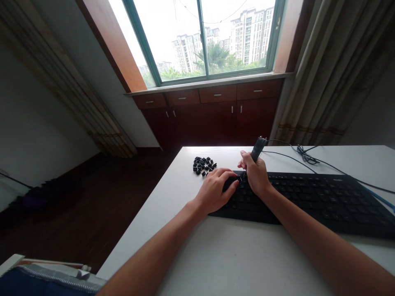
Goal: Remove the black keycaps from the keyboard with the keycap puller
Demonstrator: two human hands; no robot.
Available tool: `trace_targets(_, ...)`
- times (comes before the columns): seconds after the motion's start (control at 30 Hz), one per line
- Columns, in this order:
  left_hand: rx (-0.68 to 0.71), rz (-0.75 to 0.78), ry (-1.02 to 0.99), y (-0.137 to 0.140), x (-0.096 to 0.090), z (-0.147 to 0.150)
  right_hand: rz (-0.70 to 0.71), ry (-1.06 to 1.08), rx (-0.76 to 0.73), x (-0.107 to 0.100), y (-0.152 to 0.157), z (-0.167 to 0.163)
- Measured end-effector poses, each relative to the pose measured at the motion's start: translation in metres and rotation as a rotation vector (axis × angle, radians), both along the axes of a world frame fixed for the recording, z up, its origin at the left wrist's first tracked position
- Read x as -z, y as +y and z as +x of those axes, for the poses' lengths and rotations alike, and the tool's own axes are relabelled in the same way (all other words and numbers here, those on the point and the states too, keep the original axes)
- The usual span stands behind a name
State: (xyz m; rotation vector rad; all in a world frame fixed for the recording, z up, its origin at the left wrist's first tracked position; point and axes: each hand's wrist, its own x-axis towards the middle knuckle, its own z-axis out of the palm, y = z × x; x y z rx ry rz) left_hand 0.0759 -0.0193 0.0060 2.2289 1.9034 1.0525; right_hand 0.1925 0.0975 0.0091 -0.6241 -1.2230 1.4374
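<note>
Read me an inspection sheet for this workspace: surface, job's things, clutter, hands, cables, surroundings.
Surface: white table.
Job's things: black keyboard; black-handled tool, tilted; small black pieces, perhaps keycaps, heaped beyond the keyboard's left end.
Clutter: nothing seen besides that heap.
Hands: left hand at the keyboard's left part; right hand gripping the tool.
Cables: bundled black cable behind the keyboard; blue cable at right.
Surroundings: window, red-brown cabinets, curtains.

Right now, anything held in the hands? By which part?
Right hand grips a black tool around its handle, top end showing above the fist. Left hand is at the keyboard; can't tell if it holds anything.
</note>
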Motion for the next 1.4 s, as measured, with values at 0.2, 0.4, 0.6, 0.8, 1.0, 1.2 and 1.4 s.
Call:
trace_targets(0.2, 0.0, 0.012, 0.011, 0.0004, 0.0011, -0.0001, 0.009, -0.004, 0.001, 0.0014, -0.0003, -0.0007)
trace_targets(0.4, -0.006, 0.026, 0.041, -0.0012, -0.0022, 0.001, 0.01, -0.027, -0.006, 0.0016, -0.0008, -0.0001)
trace_targets(0.6, 0.04, 0.043, 0.055, -0.0031, -0.0054, 0.0024, 0.004, -0.038, 0.008, 0.0007, -0.0016, -0.0001)
trace_targets(0.8, 0.047, 0.019, 0.038, -0.0041, -0.008, 0.003, -0.001, -0.076, 0.005, -0.0002, -0.0041, -0.0006)
trace_targets(1.0, 0.035, 0.028, -0.032, -0.0043, -0.0065, 0.0045, -0.014, -0.082, 0.013, -0.0009, -0.0053, -0.002)
trace_targets(1.2, 0.016, 0.039, -0.081, -0.0027, -0.0008, 0.0028, -0.033, -0.074, 0.007, -0.0009, -0.0065, -0.0021)
trace_targets(1.4, 0.027, 0.028, -0.08, -0.0042, -0.0013, 0.0036, -0.021, -0.101, 0.005, 0.0029, -0.0053, -0.0009)
